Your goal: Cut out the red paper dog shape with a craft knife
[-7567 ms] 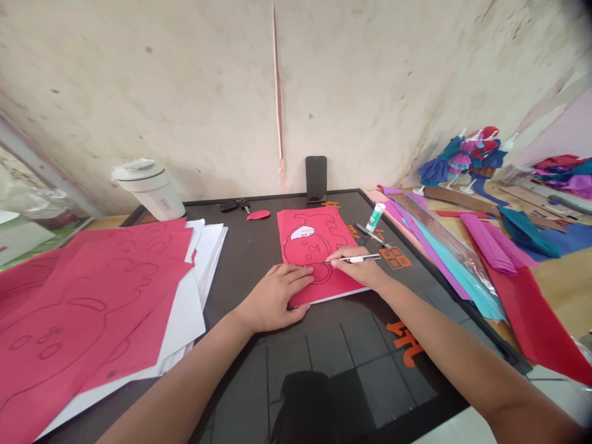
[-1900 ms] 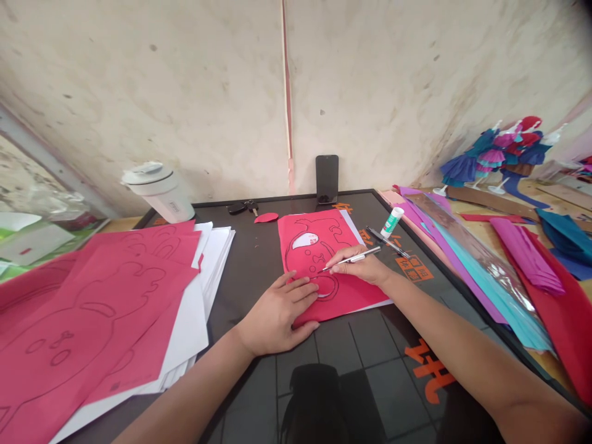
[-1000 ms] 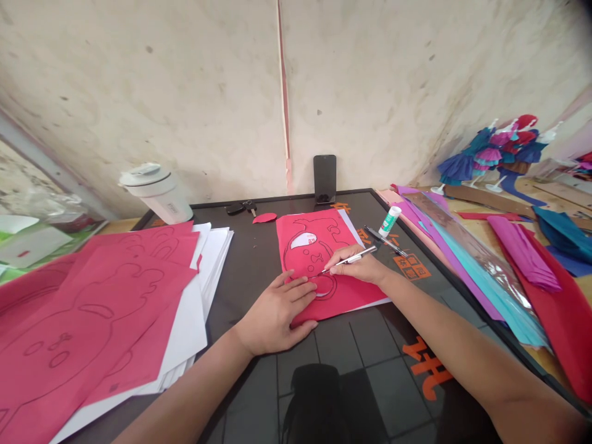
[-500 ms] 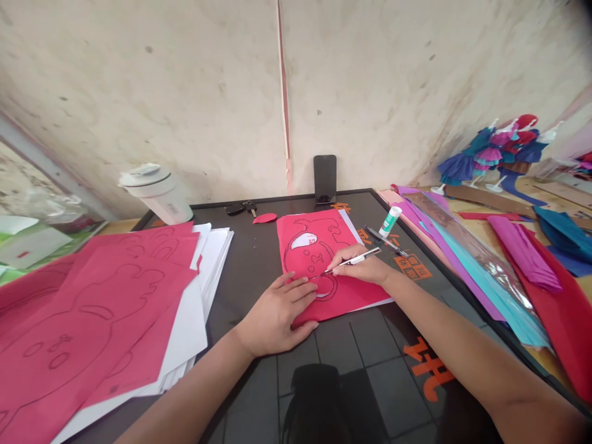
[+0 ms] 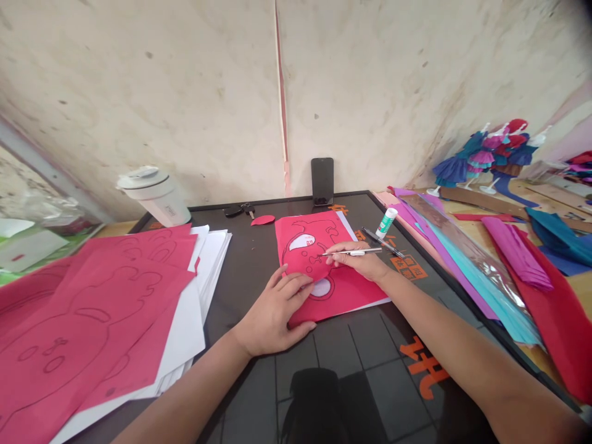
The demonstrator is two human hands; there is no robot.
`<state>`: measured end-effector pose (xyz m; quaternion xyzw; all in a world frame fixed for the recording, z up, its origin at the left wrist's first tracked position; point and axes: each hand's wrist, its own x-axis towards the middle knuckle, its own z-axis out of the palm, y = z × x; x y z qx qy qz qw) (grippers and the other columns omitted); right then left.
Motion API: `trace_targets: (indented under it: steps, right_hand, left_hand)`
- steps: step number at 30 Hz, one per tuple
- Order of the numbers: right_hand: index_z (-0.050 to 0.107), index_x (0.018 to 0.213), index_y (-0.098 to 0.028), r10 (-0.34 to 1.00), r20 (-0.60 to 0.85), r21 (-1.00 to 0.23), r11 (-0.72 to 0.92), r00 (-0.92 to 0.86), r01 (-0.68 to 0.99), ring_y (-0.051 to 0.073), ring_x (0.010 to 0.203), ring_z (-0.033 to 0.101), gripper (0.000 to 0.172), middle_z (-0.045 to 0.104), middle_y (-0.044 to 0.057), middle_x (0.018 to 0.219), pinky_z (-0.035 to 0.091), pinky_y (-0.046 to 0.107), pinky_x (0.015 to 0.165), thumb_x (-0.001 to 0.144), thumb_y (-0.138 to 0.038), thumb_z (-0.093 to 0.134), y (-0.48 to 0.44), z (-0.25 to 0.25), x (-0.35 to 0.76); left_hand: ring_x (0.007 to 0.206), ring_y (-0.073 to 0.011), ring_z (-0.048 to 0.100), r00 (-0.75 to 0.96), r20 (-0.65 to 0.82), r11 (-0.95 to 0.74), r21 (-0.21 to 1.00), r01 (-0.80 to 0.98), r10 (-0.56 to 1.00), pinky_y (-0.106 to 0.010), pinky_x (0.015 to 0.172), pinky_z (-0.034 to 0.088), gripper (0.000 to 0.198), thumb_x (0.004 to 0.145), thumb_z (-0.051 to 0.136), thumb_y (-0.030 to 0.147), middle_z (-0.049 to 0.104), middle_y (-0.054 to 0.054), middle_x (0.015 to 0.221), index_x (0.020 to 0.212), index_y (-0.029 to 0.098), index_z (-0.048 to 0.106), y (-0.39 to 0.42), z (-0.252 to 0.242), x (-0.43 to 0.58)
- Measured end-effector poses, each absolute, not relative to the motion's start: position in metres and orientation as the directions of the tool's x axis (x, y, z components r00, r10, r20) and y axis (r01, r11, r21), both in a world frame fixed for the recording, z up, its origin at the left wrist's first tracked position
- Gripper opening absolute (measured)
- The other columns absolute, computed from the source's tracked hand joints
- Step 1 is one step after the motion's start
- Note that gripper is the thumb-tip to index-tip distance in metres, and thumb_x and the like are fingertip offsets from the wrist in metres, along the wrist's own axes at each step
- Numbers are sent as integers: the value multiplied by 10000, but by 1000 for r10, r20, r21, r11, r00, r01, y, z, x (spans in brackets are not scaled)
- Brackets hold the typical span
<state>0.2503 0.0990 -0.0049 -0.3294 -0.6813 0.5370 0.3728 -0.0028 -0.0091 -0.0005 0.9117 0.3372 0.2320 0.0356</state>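
Note:
On the dark tabletop lies a red paper sheet (image 5: 349,290), drawn with a black-outlined cartoon animal and backed by white paper. Two pale openings, one upper and one lower, show in its ears. My left hand (image 5: 277,308) rests over the sheet's left edge, thumb apart from the fingers. Whether a loose bit of red paper lies beneath its fingertips I cannot tell. In my right hand (image 5: 358,260) is a slim silver-and-white craft knife (image 5: 354,252), held like a pen almost level, its tip over the animal's face. A red paper cutout (image 5: 263,220) lies beyond the sheet.
Red drawn sheets (image 5: 97,320) over white paper (image 5: 185,333) fill the left side, with a white tumbler (image 5: 160,197) behind. Keys (image 5: 240,210), a phone (image 5: 322,182), a glue stick (image 5: 386,222) and a pen (image 5: 383,242) sit farther back. Coloured paper (image 5: 476,265) lies right.
My right hand has shifted slightly up and left, and the knife now lies flatter, its tip off the lower ear. That ear's opening shows more white. My left fingertips have drawn back a little.

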Motion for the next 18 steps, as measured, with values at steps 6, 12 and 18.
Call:
trace_targets:
  steps: [6,12,18]
  right_hand:
    - [753,1011,-188,852,128,-978,193,-508,76,142,748,689,305,769,55,891,569,315,768,805,-412,729,100,-7,249]
    - [739,1034,-196,797,149,-946,287,-586,150,159,803,688,338,765,57,935,551,298,733,710,-268,803,99,-5,248]
    - [750,1017,-192,745,158,-907,368,-648,203,178,856,692,317,753,73,990,570,333,793,716,-281,797,96,-2,248]
  left_hand:
    - [1190,-326,565,603,468,-747,224,626,646,-607,1095,330,573,890,596,412,579,-200,1290,1381,135,496,-8,-2,-4]
    - [1109,-280,618,558,553,-770,284,572,618,-559,1105,334,303,903,578,339,680,-107,1155,1157,206,676,-8,2,-7]
    - [1076,-213,645,180,623,-590,550,591,761,-487,1085,412,279,982,427,247,687,-63,1146,1071,228,691,-1,-2,-15]
